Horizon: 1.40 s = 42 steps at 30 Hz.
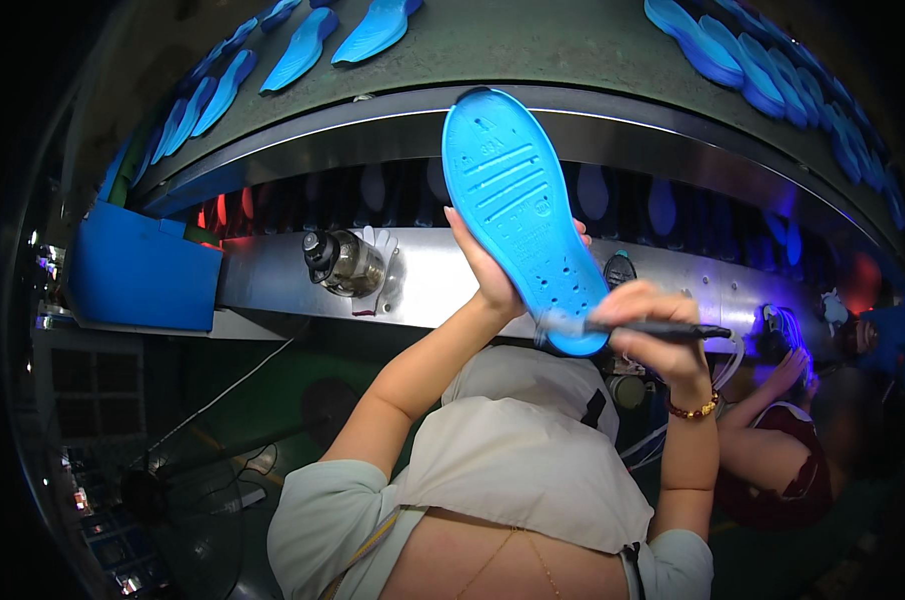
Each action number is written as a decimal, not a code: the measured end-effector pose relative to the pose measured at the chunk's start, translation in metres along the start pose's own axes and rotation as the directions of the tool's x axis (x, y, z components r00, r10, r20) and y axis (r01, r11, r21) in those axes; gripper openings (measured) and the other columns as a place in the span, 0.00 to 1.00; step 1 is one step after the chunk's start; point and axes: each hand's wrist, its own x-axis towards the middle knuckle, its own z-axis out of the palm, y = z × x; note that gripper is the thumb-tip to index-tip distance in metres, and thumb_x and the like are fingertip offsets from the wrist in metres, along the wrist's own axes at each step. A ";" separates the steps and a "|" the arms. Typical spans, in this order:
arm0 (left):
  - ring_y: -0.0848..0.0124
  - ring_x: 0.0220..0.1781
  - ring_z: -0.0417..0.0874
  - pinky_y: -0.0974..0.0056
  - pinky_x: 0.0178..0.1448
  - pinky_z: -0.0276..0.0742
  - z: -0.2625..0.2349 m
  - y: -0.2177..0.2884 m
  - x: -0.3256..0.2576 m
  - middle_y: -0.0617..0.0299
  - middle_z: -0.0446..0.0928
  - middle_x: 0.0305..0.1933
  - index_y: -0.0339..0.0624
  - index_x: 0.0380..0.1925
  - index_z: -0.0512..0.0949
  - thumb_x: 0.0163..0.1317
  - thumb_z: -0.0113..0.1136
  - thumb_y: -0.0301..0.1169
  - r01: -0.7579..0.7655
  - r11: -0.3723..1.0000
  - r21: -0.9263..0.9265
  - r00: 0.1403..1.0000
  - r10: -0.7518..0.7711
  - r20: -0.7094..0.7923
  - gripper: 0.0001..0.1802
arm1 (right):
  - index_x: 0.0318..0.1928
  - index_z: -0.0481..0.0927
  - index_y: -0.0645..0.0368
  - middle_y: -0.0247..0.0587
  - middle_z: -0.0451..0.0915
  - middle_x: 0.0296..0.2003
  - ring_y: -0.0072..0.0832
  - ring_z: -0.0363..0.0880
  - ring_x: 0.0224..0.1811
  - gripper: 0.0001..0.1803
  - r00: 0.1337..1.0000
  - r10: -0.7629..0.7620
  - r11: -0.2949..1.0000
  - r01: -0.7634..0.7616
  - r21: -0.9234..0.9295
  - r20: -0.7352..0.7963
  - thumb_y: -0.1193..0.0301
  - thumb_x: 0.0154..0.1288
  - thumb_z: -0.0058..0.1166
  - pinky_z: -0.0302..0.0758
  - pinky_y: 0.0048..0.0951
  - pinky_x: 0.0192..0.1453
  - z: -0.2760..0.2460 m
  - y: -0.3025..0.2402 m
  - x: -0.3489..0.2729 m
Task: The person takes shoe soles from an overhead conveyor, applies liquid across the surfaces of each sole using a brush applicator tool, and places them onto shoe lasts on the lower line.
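My left hand [485,268] holds a bright blue shoe insole [518,200] upright from behind, its grooved underside facing me, toe end up against the conveyor's metal rim. My right hand [656,325] grips a thin dark brush [653,328] lying level, its handle pointing right and its blurred tip at the insole's heel end [571,335]. A beaded bracelet [695,410] sits on my right wrist.
Several blue insoles [303,48] lie on the grey conveyor belt [533,45] above, with more at the upper right [733,50]. A blue bin [141,270] and a clear bottle [348,263] sit at the metal rail [433,280]. Another person's hand [788,370] works at the right.
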 end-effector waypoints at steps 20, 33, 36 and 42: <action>0.51 0.52 0.72 0.49 0.56 0.68 0.028 0.025 0.007 0.40 0.65 0.54 0.32 0.59 0.54 0.50 0.17 0.72 -0.003 1.000 0.028 0.999 0.002 0.037 0.55 | 0.39 0.75 0.68 0.54 0.75 0.43 0.35 0.76 0.45 0.11 0.975 0.140 0.855 -0.032 0.517 -0.172 0.82 0.53 0.51 0.74 0.33 0.50 -0.001 0.026 -0.019; 0.62 0.48 0.77 0.60 0.54 0.72 0.007 0.027 -0.006 0.50 0.71 0.52 0.35 0.55 0.63 0.62 0.41 0.38 0.428 0.894 0.131 0.887 -0.444 0.129 0.25 | 0.37 0.79 0.65 0.48 0.80 0.37 0.18 0.77 0.26 0.12 0.963 0.259 0.955 -0.244 0.167 -0.076 0.84 0.49 0.56 0.74 0.16 0.29 0.005 -0.010 -0.008; 0.63 0.49 0.76 0.60 0.55 0.71 0.000 0.035 0.000 0.50 0.71 0.51 0.35 0.54 0.65 0.59 0.46 0.38 0.578 0.787 0.213 0.786 -0.608 0.111 0.25 | 0.36 0.79 0.65 0.47 0.80 0.38 0.33 0.80 0.38 0.11 0.977 0.020 0.991 0.010 -0.136 0.214 0.81 0.49 0.59 0.76 0.26 0.43 0.006 -0.021 -0.002; 0.64 0.44 0.77 0.61 0.50 0.73 0.017 0.047 0.002 0.47 0.72 0.47 0.30 0.51 0.67 0.54 0.52 0.43 0.757 0.501 0.420 0.587 -0.803 -0.100 0.30 | 0.36 0.79 0.65 0.47 0.80 0.37 0.34 0.80 0.42 0.10 0.961 -0.032 0.991 0.066 -0.116 0.274 0.81 0.49 0.57 0.75 0.27 0.46 -0.016 -0.027 0.004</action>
